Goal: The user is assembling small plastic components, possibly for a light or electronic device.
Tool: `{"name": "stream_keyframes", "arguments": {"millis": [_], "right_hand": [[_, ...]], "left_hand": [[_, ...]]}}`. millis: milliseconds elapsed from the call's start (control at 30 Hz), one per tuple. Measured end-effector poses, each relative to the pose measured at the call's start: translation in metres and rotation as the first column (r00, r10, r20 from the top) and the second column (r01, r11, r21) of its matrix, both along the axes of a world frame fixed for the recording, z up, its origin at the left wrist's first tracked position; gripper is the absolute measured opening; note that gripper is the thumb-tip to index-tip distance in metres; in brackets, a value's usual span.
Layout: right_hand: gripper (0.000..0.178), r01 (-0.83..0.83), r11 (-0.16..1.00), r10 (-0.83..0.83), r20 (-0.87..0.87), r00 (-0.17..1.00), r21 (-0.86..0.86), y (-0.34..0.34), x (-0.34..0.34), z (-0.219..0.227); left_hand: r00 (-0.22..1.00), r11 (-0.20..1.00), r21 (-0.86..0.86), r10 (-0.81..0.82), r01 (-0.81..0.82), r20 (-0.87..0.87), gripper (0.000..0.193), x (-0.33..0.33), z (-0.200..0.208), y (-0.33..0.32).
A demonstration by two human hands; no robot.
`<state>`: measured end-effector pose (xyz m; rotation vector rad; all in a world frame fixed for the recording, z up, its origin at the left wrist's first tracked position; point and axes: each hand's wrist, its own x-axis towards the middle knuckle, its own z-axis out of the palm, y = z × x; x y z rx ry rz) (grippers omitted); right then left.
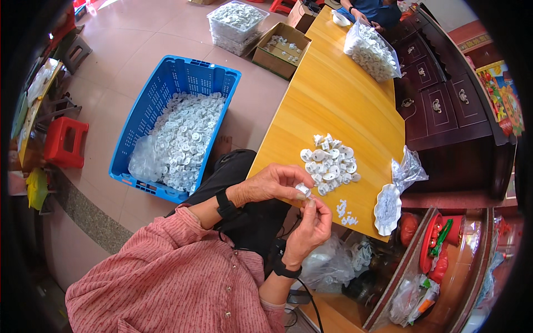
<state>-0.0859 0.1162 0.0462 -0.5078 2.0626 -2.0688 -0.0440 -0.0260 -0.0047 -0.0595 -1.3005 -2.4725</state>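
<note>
Between my two hands, just over the near edge of the wooden table [294,119], is a small white round plastic part [302,189]. My left hand [276,182] pinches it between thumb and fingers. The fingers of my right hand [312,225] are closed together right below it; whether they grip the same part or a tiny piece is too small to tell. A pile of similar white plastic parts [331,165] lies on the table beyond my hands. Nearer the table's corner are several tiny white pieces [345,213].
A blue crate [123,150] full of white parts stands on the floor at left. A scalloped white dish [380,206] and a clear bag [410,169] lie at the table's right edge. Farther along are a filled plastic tub [372,53], a cardboard box [272,61] and another person's hands [366,19].
</note>
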Motion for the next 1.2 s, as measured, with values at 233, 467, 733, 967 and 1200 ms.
{"name": "stream_keyframes", "arguments": {"millis": [233, 467, 733, 967, 1200], "right_hand": [[0.013, 0.058, 0.997, -0.055, 0.061, 0.997, -0.054, -0.003, 0.002, 0.007], [0.014, 0.042, 0.997, -0.036, 0.095, 0.995, -0.062, -0.002, 0.001, 0.009], [0.012, 0.005, 0.989, -0.009, -0.026, 1.000, -0.147, -0.006, 0.000, 0.005], [0.008, 0.062, 0.998, -0.064, -0.132, 0.989, -0.023, -0.013, 0.000, 0.004], [0.010, 0.126, 0.974, -0.061, -0.316, 0.947, 0.188, -0.010, -0.003, -0.003]], "left_hand": [[0.995, 0.997, 0.057, -0.047, 0.042, 0.086, 0.029, 0.003, 0.006, 0.000], [0.991, 0.992, 0.089, -0.102, 0.094, 0.090, 0.027, 0.003, 0.006, -0.002], [0.986, 0.946, 0.304, -0.148, 0.117, 0.081, 0.034, 0.006, 0.010, -0.002], [0.987, 0.948, 0.302, -0.133, 0.100, 0.089, 0.035, 0.006, 0.001, -0.004], [0.993, 0.941, 0.326, -0.114, 0.096, 0.034, 0.038, 0.006, 0.006, -0.002]]}}
